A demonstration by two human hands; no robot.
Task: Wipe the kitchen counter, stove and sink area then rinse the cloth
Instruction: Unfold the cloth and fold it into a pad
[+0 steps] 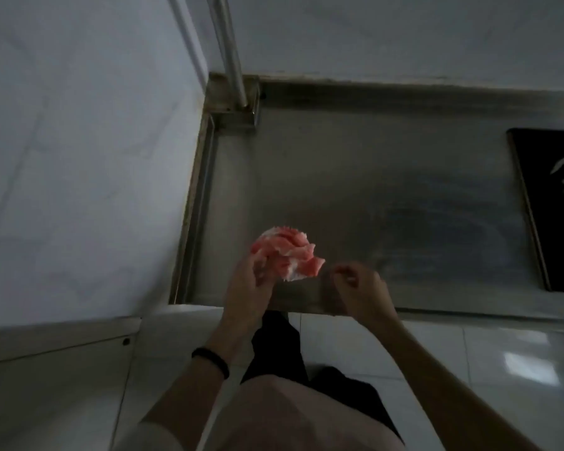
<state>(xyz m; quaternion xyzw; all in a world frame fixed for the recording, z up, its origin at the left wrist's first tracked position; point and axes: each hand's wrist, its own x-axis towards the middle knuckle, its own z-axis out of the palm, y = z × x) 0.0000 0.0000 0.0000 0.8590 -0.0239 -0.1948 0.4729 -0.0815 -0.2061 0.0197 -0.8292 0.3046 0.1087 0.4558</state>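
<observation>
Left hand grips bunched pink cloth over counter's front-left edge; right hand loosely curled, empty, just beside.

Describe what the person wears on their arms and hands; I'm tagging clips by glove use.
No gloves: both hands are bare. The left hand has a thin black band around its wrist, and a pale, light-coloured sleeve edge shows near the elbow. The right hand has no band, watch or ring that can be made out, and its forearm is uncovered down to the frame edge.
</observation>
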